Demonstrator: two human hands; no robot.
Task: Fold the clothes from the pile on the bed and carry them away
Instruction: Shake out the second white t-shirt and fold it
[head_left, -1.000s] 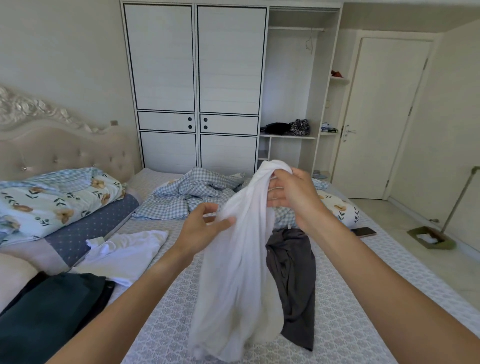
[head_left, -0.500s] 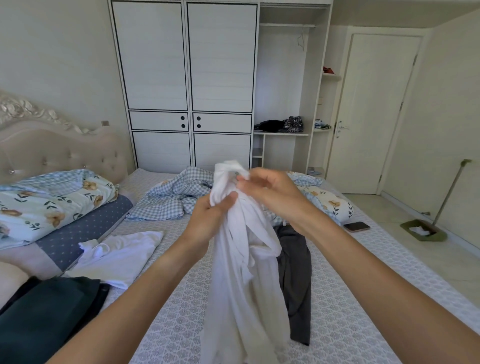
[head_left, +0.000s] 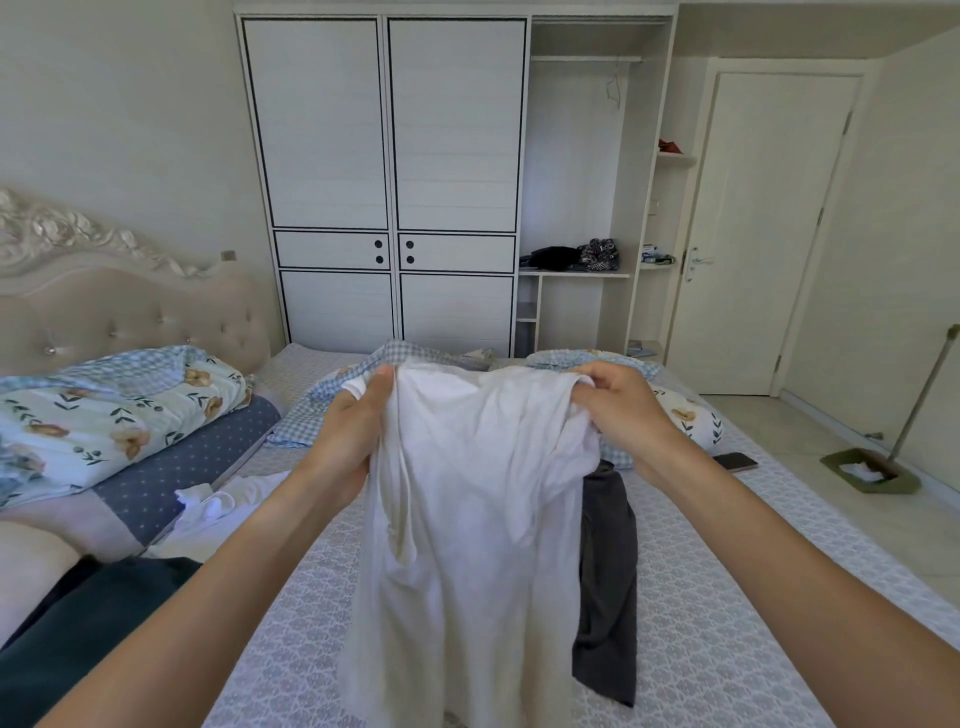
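Both hands, left hand (head_left: 349, 436) and right hand (head_left: 621, 415), pinch the top edge of the white shirt (head_left: 467, 519) well apart, probably to spread it flat for folding, so it hangs over the bed (head_left: 727, 597) beside a dark garment (head_left: 605, 571).

Two bare forearms come in from the near edge, one at the left, one at the right, each bare from the frame's edge up to the wrist. No sleeve, cuff or glove covers any part that shows. The left hand (head_left: 353, 431) shows neither ring nor wristband. The right hand (head_left: 621, 415) is likewise bare, its wrist without watch or bracelet. Upper arms lie out of view.
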